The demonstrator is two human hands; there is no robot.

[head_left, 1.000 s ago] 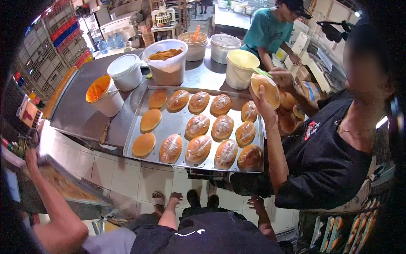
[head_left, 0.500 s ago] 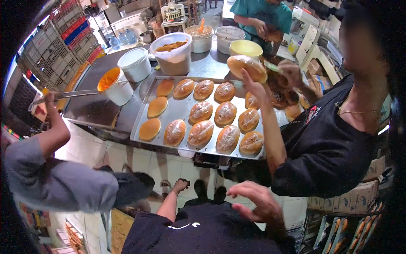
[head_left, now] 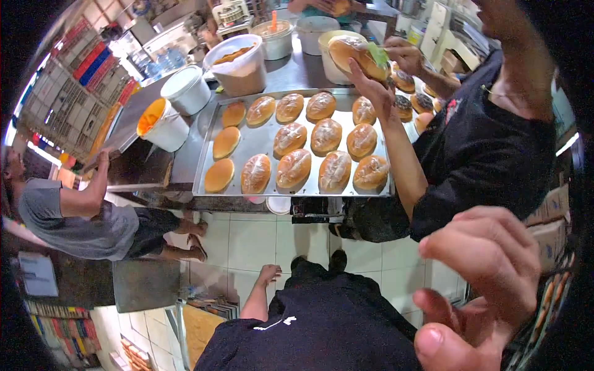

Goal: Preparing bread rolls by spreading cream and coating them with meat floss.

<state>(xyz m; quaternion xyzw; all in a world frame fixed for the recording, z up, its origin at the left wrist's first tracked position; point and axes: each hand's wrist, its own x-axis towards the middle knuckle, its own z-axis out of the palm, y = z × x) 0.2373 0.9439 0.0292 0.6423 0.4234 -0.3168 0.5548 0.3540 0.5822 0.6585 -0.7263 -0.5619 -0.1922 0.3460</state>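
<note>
Raised close to the camera at the lower right, my right hand (head_left: 489,278) is empty, its bent fingers and thumb apart. My left hand (head_left: 268,274) hangs low over the floor, short of the table, its fingers loosely bent and nothing visible in it. Beyond both hands lies a metal tray (head_left: 204,145) of oval buns. Most buns, like the one in the middle (head_left: 291,138), have a whitish coating, while those in the left column (head_left: 226,143) look plain. A co-worker's hand (head_left: 376,93) holds up another bun (head_left: 348,55); their other hand works a pale green spreader (head_left: 377,54) against it.
Behind the tray stand a white tub with brown filling (head_left: 238,68), a lidded white bucket (head_left: 185,91) and a bucket smeared orange (head_left: 167,131). Darker-topped buns (head_left: 423,102) lie right of the co-worker's arm. At left, a person in grey (head_left: 80,210) stands by the table.
My right hand has risen toward the camera and right. The view has shifted. The person in grey now stands upright, without the long tongs in view. The co-worker's spreader has come against the bun.
</note>
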